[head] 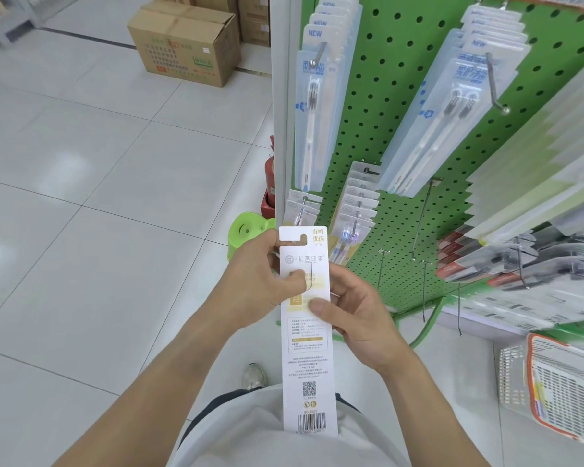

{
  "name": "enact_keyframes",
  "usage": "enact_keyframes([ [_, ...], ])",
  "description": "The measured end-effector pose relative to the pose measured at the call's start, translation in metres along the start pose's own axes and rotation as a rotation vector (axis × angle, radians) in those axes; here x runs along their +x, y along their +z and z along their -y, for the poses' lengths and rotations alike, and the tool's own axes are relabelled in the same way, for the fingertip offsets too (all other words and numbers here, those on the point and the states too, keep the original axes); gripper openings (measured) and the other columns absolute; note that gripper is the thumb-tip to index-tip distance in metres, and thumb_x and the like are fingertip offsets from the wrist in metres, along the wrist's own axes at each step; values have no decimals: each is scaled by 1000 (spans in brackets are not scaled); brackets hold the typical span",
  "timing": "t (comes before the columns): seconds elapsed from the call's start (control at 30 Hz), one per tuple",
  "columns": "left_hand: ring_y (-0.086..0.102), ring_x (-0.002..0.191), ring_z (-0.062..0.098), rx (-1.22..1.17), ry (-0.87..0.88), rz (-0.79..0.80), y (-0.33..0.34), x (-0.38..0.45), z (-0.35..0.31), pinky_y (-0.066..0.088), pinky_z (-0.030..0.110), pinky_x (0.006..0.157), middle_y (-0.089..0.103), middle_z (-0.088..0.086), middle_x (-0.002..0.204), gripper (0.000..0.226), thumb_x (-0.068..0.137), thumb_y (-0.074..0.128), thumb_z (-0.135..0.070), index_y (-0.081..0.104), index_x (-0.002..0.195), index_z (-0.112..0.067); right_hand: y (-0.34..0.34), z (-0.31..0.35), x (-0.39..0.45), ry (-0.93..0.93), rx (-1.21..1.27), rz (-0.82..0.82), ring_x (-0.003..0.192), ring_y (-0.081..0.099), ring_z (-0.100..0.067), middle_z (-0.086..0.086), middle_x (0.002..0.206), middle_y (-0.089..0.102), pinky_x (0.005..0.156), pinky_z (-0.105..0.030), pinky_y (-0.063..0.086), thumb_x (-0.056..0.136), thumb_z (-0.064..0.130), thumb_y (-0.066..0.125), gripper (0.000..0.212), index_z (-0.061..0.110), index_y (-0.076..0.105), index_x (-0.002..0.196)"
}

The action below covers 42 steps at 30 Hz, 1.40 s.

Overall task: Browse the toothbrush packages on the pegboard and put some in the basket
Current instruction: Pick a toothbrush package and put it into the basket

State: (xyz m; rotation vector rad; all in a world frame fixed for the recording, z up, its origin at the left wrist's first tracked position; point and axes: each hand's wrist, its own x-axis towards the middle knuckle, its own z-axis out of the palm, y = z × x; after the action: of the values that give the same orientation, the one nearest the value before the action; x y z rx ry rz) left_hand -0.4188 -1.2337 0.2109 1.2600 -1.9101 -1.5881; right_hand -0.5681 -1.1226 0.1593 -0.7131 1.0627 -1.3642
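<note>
Beside green pegboard (402, 106), white tiled floor (98, 197), cardboard box (186, 45)

Bright even light; glare on floor tiles (64, 156); right edge blurred, wide-angle warped.

Toothbrush package (307, 332) between both hands, pegboard (398, 106) ahead right, basket (553, 385) lower right on floor.

The pegboard (398, 106) is bright green, dotted with dark holes. The held package (307, 332) is white with pale gold bands, grey print and a black barcode. The basket (553, 385) is white mesh rimmed in orange. The floor (91, 183) is glossy white tile with dark seams.
</note>
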Motion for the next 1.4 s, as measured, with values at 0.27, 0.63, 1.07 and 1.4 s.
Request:
enact_keyframes([
  [0.27, 74, 91, 13, -151, -22, 72, 6, -13, 13, 62, 30, 74, 72, -7, 112, 42, 96, 61, -7, 48, 122, -37, -1, -1, -11, 53, -127, 44, 105, 66, -42, -25, 127, 63, 87, -58, 58, 83, -10, 75, 70, 18, 53, 143],
  [0.63, 77, 85, 22, -232, -53, 28, -2, -30, 35, 62, 42, 73, 79, -1, 97, 46, 92, 69, -8, 50, 132, -20, 18, -12, -32, 117, -285, 60, 108, 65, -43, -15, 121, 67, 77, -72, 53, 73, -4, 86, 82, 34, 55, 139],
  [1.07, 76, 80, 12, -251, -138, -76, -13, -43, 54, 57, 22, 57, 78, -11, 96, 52, 82, 80, -8, 51, 119, -31, 34, -32, -47, 202, -347, 18, 99, 71, -28, -8, 114, 75, 83, -43, 59, 88, 6, 78, 75, 45, 48, 145],
  [1.4, 75, 69, 25, -168, -210, -63, 54, -63, 33, 62, 46, 78, 77, 2, 92, 35, 95, 64, -40, 60, 120, -17, -19, -41, -116, 82, -440, -55, 96, 59, -27, -12, 114, 69, 78, -43, 53, 88, 2, 68, 66, 43, 59, 138],
])
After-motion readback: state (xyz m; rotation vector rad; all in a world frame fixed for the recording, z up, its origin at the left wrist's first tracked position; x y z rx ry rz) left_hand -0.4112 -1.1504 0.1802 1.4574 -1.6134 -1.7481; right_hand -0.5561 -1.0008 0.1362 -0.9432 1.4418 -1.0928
